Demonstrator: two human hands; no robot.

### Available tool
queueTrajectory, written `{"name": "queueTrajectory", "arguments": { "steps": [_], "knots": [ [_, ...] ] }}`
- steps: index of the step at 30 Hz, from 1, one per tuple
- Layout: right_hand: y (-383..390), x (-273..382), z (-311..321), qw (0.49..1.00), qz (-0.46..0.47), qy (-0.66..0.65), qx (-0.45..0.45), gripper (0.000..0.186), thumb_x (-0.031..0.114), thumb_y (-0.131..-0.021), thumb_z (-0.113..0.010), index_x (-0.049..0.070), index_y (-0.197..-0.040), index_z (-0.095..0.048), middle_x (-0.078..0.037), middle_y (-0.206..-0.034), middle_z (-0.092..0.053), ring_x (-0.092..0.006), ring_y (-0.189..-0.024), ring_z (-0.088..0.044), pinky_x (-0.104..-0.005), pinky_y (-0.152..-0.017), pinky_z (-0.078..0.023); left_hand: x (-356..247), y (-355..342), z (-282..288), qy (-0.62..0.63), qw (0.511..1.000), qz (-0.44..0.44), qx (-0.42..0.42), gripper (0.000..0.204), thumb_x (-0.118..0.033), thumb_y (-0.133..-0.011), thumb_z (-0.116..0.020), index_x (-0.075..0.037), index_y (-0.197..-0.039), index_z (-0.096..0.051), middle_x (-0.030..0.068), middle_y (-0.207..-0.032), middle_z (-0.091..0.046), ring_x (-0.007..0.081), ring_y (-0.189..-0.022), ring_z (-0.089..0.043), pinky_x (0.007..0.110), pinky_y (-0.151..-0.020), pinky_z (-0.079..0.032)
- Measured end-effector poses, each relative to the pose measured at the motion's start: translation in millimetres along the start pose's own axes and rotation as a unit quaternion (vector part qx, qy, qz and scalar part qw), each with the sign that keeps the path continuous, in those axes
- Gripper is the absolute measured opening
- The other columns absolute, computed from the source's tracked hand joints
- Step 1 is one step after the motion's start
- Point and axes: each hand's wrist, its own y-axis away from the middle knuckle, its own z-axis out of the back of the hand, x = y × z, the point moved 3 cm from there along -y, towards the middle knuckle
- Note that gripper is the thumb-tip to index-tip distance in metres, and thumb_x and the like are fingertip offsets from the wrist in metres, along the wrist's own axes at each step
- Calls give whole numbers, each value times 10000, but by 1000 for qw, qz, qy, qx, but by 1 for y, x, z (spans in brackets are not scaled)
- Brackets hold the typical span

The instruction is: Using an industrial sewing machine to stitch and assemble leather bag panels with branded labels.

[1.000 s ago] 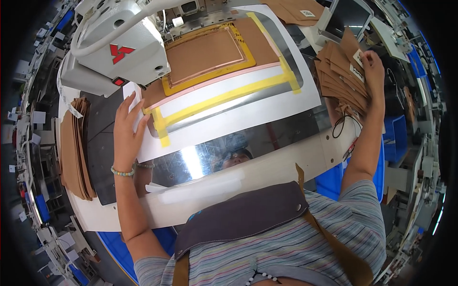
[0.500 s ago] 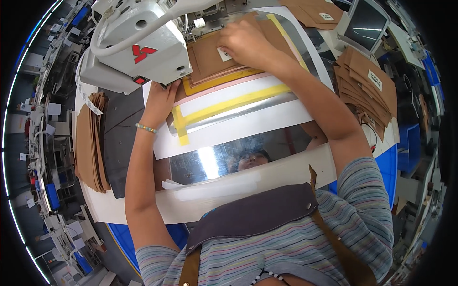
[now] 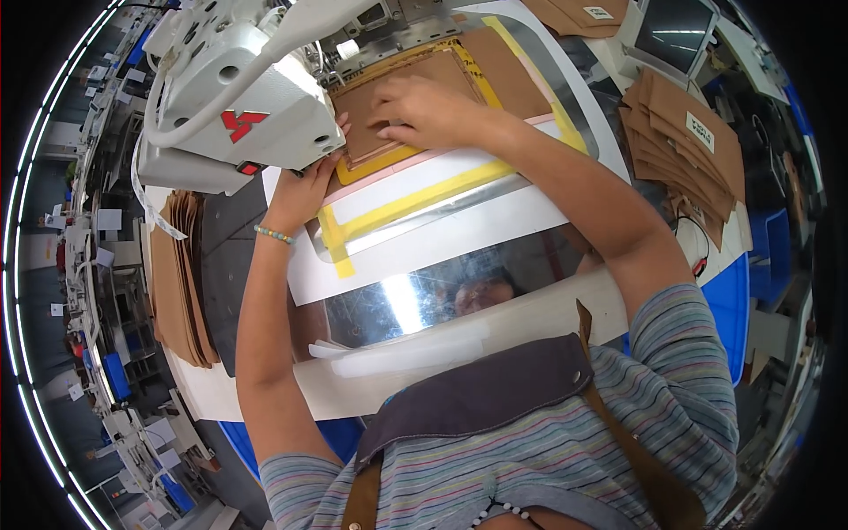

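A brown fabric panel (image 3: 433, 78) lies inside a yellow-edged template frame (image 3: 484, 79) beneath the head of a white sewing machine (image 3: 252, 97). My right hand (image 3: 420, 113) rests over the panel, fingers loosely bent and apart, with nothing seen in them. At the frame's near left corner is my left hand (image 3: 305, 190), beside the machine head. Its thumb and a fingertip show apart; the machine covers the other fingers. Under the frame spreads a clear plastic template sheet with yellow tape (image 3: 424, 198), over white paper (image 3: 459, 234).
Stacked brown pieces stand at the left (image 3: 181, 283). More brown pieces with a white label (image 3: 689, 141) lie at the right, below a dark screen (image 3: 671, 35). A reflective plate (image 3: 424, 305) and pale table edge (image 3: 530, 318) are nearest me.
My right hand has moved nearer and slightly left, its fingers loosened. The white label beside it no longer shows, and the frame's right side is now uncovered. My left hand stays near the machine head.
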Motion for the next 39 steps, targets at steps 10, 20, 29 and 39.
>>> {"name": "queueTrajectory", "arguments": {
  "steps": [10,20,29,39],
  "knots": [
    [-11,30,-18,996,58,30,58,319,98,-926,-669,183,-1204,-801,-49,-1252,-678,-249,-1229,-596,-442,-1066,-448,144,38,23,-109,983,18,-144,343,35,-953,-642,0,-1291,-682,164,-1300,-713,330,-1222,-666,424,-1067,-515],
    [-3,22,-20,993,66,50,80,414,80,-912,-652,258,-1257,-795,4,-1374,-658,-224,-1294,-568,-466,-1077,-447,20,-22,2,-114,988,-78,-73,458,30,-968,-581,-81,-1402,-675,102,-1456,-674,236,-1369,-610,367,-1194,-440],
    [-5,23,-14,997,26,7,75,445,15,-898,-656,223,-1263,-801,-30,-1351,-686,-256,-1274,-589,-445,-1122,-454,30,-22,9,-110,988,-88,-66,560,61,-888,-640,-90,-1427,-660,77,-1458,-678,249,-1385,-594,363,-1204,-422],
    [-15,23,-22,995,30,34,93,437,19,-919,-649,221,-1278,-796,-46,-1370,-688,-253,-1311,-581,-449,-1140,-446,107,14,19,-159,983,-67,-59,419,-184,-919,-790,-81,-1315,-698,116,-1323,-716,285,-1238,-667,400,-1047,-527]
  ]
}}
